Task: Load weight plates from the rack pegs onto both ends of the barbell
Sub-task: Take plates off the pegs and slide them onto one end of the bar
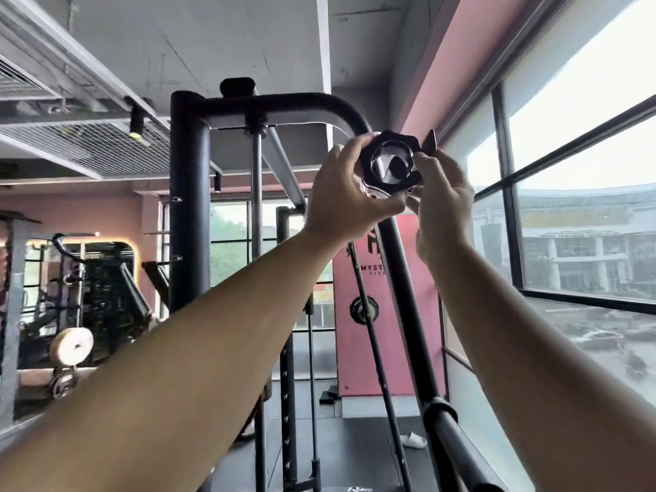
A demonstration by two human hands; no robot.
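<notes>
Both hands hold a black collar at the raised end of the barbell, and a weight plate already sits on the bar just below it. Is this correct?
Not quite: no weight plate is there. In the head view the barbell below the black collar is bare; the left hand and right hand do hold the collar at its raised end.

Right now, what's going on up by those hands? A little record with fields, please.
left hand: grips the black plastic clamp collar from its left
right hand: holds the collar's right side, by its lever
collar: round the shiny end of the long dark metal barbell
behind: black steel rack frame
</notes>
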